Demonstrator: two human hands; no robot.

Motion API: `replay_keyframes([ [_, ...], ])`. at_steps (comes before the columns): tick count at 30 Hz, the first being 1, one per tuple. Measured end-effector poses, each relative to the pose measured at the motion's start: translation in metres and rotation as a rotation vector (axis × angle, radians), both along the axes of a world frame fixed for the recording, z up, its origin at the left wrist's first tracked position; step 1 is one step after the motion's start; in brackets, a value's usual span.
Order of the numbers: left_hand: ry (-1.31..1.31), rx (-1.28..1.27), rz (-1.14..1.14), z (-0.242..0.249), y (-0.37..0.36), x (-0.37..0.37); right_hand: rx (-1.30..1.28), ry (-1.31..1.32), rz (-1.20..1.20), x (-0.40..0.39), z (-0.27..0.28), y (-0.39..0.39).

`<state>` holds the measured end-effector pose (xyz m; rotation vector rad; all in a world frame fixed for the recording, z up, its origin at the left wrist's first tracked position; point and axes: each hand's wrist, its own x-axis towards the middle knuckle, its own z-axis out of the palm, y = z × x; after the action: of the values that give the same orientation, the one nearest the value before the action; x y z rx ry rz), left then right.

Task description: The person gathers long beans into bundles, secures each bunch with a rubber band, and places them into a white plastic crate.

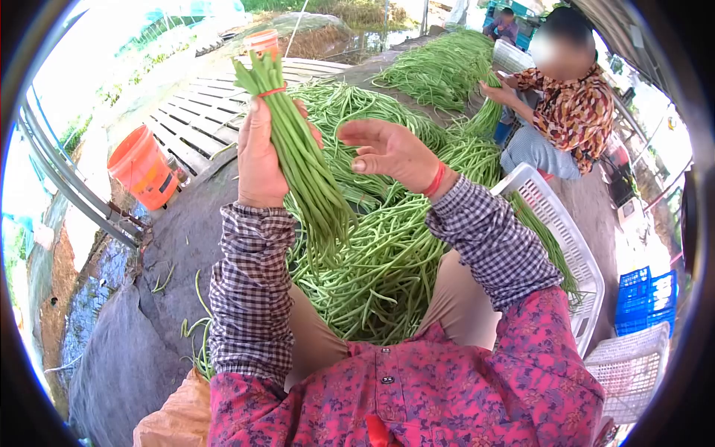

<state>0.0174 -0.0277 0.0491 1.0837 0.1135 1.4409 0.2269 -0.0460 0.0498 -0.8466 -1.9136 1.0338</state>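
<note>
My left hand [262, 160] is wrapped around a bundle of long green beans [309, 175], raised upright and a little tilted. A red rubber band [273, 91] circles the bundle near its upper end, just above my thumb. To the right of the bundle, my right hand [391, 153] hovers with curved fingers and the thumb apart, holding nothing. Red bands [436, 179] loop around my right wrist. Between my knees and beyond spreads a large heap of loose long beans [380, 261].
At my right stands a white plastic crate [588, 279] with beans in it. Blue baskets [646, 298] lie farther right. A co-worker [562, 112] sits ahead, handling beans. An orange bucket [145, 170] stands at left beside wooden slats [186, 127]. Another person [504, 28] is far back.
</note>
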Motion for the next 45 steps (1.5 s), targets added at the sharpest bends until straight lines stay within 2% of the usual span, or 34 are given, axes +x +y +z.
replay_keyframes([
  [3, 0.238, 0.087, 0.176, 0.007, -0.015, 0.008, -0.183, 0.187, 0.343, -0.034, 0.002, 0.003],
  [4, 0.222, 0.115, 0.173, 0.005, -0.015, 0.012, -0.203, 0.183, 0.366, -0.041, -0.003, 0.004],
  [6, 0.399, 0.276, 0.365, 0.009, -0.016, 0.013, -0.238, 0.174, 0.411, -0.049, -0.016, 0.007],
  [7, 0.485, 0.358, 0.461, 0.01, -0.016, 0.013, -0.238, 0.197, 0.36, -0.049, -0.016, 0.004],
  [8, 0.593, 0.292, 0.41, 0.009, -0.013, 0.003, -0.24, 0.218, 0.307, -0.049, -0.016, 0.002],
  [11, 0.47, 0.316, 0.396, -0.013, 0.0, -0.003, -0.273, 0.325, 0.174, -0.043, -0.011, -0.002],
  [12, 0.437, 0.197, 0.192, -0.02, 0.001, -0.004, -0.268, 0.409, 0.163, -0.041, -0.01, -0.001],
  [14, 0.549, 0.209, -0.004, -0.02, -0.003, 0.004, -0.301, 0.518, 0.161, -0.037, 0.001, -0.004],
  [16, 0.715, 0.142, -0.135, -0.021, -0.006, 0.007, -0.234, 0.466, 0.144, -0.031, 0.015, -0.006],
  [17, 0.652, 0.109, -0.216, -0.022, -0.009, 0.01, -0.202, 0.443, 0.135, -0.028, 0.023, -0.006],
  [18, 0.589, 0.074, -0.297, -0.024, -0.013, 0.016, -0.011, 0.223, 0.066, -0.022, 0.03, -0.005],
  [19, 0.524, 0.039, -0.379, -0.026, -0.017, 0.022, 0.039, 0.124, 0.02, -0.016, 0.035, -0.001],
  [21, 0.42, -0.02, -0.361, -0.032, -0.018, 0.029, 0.137, -0.076, -0.072, -0.01, 0.04, 0.003],
  [22, 0.376, -0.044, -0.361, -0.034, -0.017, 0.03, 0.168, 0.175, -0.087, -0.014, 0.037, 0.002],
  [25, 0.337, -0.101, -0.286, -0.036, -0.017, 0.034, 0.346, 0.331, -0.384, -0.004, 0.019, -0.002],
  [28, 0.342, -0.141, -0.247, -0.037, -0.015, 0.037, 0.361, 0.043, -0.425, -0.004, 0.002, -0.024],
  [29, 0.399, -0.072, -0.178, -0.037, -0.015, 0.038, 0.367, -0.073, -0.427, -0.004, -0.002, -0.029],
  [31, 0.509, 0.069, -0.037, -0.038, -0.015, 0.041, 0.465, -0.168, -0.449, 0.0, -0.01, -0.025],
  [33, 0.426, 0.011, -0.056, -0.045, -0.015, 0.044, 0.575, -0.232, -0.447, 0.004, -0.015, -0.019],
  [34, 0.372, -0.041, -0.089, -0.043, -0.018, 0.043, 0.587, -0.271, -0.433, 0.006, -0.012, -0.021],
  [37, 0.216, -0.23, -0.189, -0.044, -0.018, 0.041, 0.367, -0.096, -0.454, 0.01, -0.004, -0.024],
  [38, 0.16, -0.293, -0.209, -0.04, -0.022, 0.043, 0.343, -0.115, -0.463, 0.011, 0.003, -0.026],
  [41, 0.084, -0.377, -0.262, -0.05, -0.016, 0.045, 0.397, -0.136, -0.447, 0.008, 0.006, -0.027],
  [45, 0.038, -0.423, -0.354, -0.051, -0.017, 0.052, 0.425, -0.415, -0.509, 0.008, 0.025, -0.032],
])
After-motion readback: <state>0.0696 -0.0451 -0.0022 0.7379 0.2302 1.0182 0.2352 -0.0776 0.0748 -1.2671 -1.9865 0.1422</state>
